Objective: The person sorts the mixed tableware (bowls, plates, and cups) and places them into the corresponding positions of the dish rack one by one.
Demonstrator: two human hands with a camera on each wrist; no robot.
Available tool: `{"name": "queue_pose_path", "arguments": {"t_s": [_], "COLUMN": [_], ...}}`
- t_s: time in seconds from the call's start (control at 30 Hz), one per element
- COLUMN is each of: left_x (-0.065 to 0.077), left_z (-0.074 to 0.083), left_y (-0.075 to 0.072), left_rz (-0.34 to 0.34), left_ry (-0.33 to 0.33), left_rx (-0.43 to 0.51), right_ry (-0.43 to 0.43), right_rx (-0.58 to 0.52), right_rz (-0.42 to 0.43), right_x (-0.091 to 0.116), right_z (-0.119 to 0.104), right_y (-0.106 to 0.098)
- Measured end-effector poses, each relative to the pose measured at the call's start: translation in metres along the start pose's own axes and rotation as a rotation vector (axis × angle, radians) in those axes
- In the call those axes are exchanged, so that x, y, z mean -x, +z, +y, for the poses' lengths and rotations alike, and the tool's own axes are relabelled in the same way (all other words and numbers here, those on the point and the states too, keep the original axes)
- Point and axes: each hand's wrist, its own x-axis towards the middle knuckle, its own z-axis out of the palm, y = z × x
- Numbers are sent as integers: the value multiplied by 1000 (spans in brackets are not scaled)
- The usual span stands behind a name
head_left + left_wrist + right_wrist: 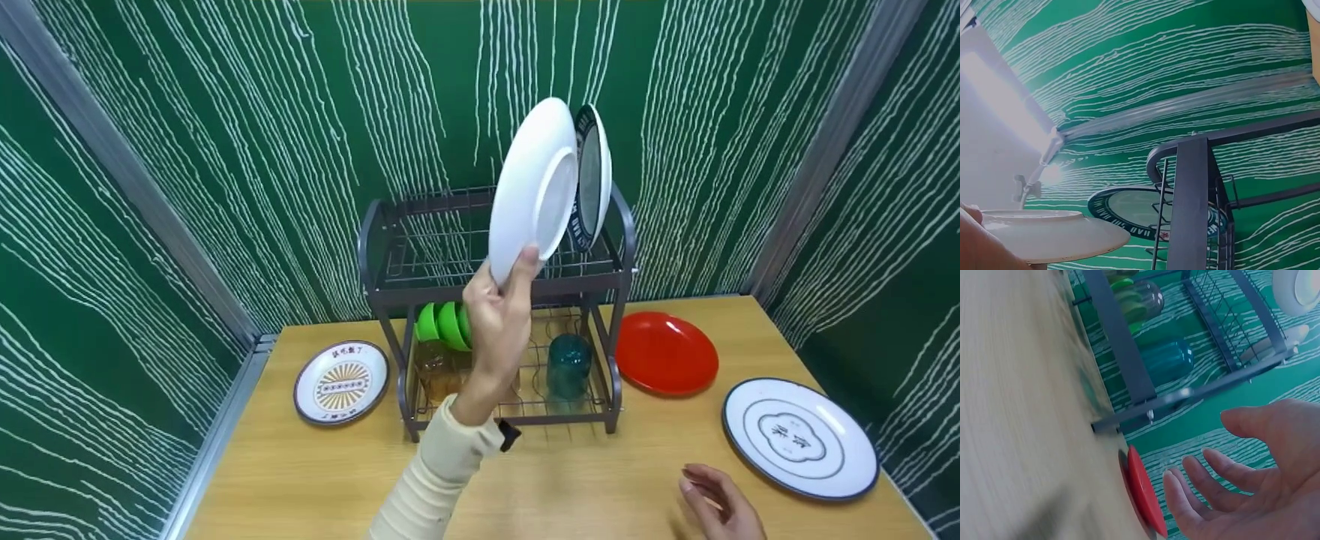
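Observation:
My left hand (pixel 501 315) pinches the lower edge of a white plate (pixel 521 180), thumb on its underside. The plate is tilted up on edge above the top tier of a dark two-tier dish rack (pixel 495 289). Just right of it, a plate with a dark lettered rim (pixel 590 176) stands upright in that tier; the left wrist view shows its patterned face (pixel 1134 208). Over the table's front right, my right hand (pixel 724 504) holds nothing, its fingers loosely bent. Nearest to it lies a white plate with a blue rim (pixel 821 469).
On the lower tier sit green bowls (pixel 442 324), a brownish glass (pixel 435 367) and a teal glass (pixel 568 367). A red plate (pixel 666 352) lies right of the rack, and a plate with a sunburst pattern (pixel 341 409) left. Green walls (pixel 255 150) enclose the wooden table (pixel 300 480).

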Motion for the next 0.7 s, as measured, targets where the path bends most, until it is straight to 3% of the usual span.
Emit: {"name": "queue_pose_path", "arguments": {"t_s": [0.17,0.3,0.4,0.7], "left_x": [-15,-27,-34,-51], "left_z": [9,23,24,-17], "left_y": [14,23,28,47], "left_rz": [-3,13,27,17], "left_ry": [-44,-79,-92,-139], "left_rx": [63,43,27,53], "right_ry": [51,62,57,63], "right_rx": [8,-5,-6,-10], "right_rz": [22,29,25,28], "right_x": [-3,-4,-4,-3], "right_z": [5,6,7,6], "right_y": [-9,-12,-12,-10]}}
